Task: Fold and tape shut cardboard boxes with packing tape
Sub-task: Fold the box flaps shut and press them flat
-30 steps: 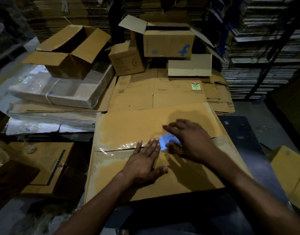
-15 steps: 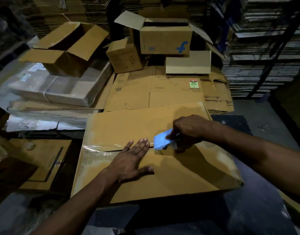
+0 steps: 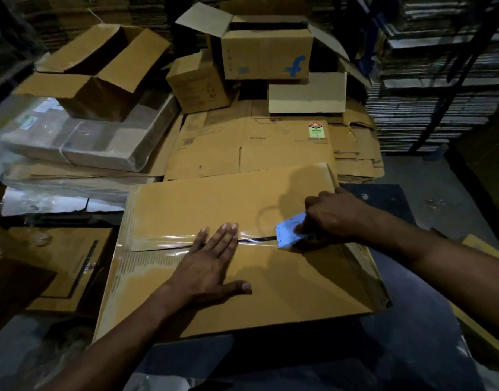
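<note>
Corrugated cardboard: the box (image 3: 242, 266) being sealed was a wide, flat, tan carton lying in front of the person on a dark work surface (image 3: 412, 348), its two top flaps meeting along a seam across the middle.
Tape: a clear, glossy strip of packing tape (image 3: 158, 244) ran along the seam from the left edge, wrinkled and shiny where it caught the light; a short dark gap of the seam showed just left of the dispenser.
Left hand: the left hand (image 3: 211, 266) lay flat on the near flap, fingers straight and together over the taped seam, thumb spread to the right, pressing the cardboard.
Right hand: the right hand (image 3: 330, 215) was curled around a light blue tape dispenser (image 3: 289, 231), whose squared front edge touched the seam near the box's right end.
Behind: flattened cartons (image 3: 254, 148) lay in a tan layer, one with a small red and green label.
Open boxes: an upright one with a blue "f" logo (image 3: 266, 56) had raised flaps; another open box (image 3: 93, 71) sat at the left on plastic-wrapped bundles (image 3: 82, 142).
Right edge: tall stacks of flat board (image 3: 440, 88) showed ribbed, layered edges.
</note>
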Motion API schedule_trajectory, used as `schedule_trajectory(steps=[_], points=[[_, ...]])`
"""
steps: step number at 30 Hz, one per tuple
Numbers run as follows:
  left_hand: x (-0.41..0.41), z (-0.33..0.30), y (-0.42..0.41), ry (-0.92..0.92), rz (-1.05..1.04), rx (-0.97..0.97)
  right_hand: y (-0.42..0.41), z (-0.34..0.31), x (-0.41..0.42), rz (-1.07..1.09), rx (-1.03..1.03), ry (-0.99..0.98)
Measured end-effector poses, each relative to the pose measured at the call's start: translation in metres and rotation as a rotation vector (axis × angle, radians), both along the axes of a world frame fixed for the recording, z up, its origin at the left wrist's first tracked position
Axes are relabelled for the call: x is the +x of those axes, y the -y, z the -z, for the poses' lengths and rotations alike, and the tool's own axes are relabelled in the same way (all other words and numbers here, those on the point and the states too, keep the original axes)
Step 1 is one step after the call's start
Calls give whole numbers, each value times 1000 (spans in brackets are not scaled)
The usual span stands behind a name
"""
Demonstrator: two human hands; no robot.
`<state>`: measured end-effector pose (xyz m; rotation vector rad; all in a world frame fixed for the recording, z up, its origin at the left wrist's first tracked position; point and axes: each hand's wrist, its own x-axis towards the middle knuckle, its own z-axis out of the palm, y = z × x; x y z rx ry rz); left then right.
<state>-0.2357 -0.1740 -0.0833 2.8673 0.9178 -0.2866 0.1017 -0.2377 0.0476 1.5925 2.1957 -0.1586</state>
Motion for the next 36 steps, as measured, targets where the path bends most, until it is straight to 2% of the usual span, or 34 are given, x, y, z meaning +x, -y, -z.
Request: schedule_trajectory(steps=[4,8,11,14,16,19,23,26,29,32,36], points=[[53,5,27,29,41,-72,11,1,2,-39,5,25],[77,2,38,54,-47,-108,9,0,0,-97,11,46],[46,-1,34,167,-106,-60,8,-4,-4,-106,-17,6],[-13,1,31,316,-353,44,5,-8,-8,-118,-2,-9],[-49,3,28,353,-465,120,3,-9,-11,-99,-4,-19],[-68,7,18,294,-417,143,-1,-8,-14,-72,-26,-37],[-43,-1,2,284,-349,181,-2,-5,-10,-44,-12,-43],[-1,-5,2,274,-194,62,0,-7,-9,-38,-16,-27],[51,2,18,141,-34,-104,1,-8,-7,-55,0,-15],[68,12,28,56,-39,-112,-3,-7,-4,-113,-27,20],[71,8,32,77,-69,-68,-9,-7,4,-160,-48,-14]])
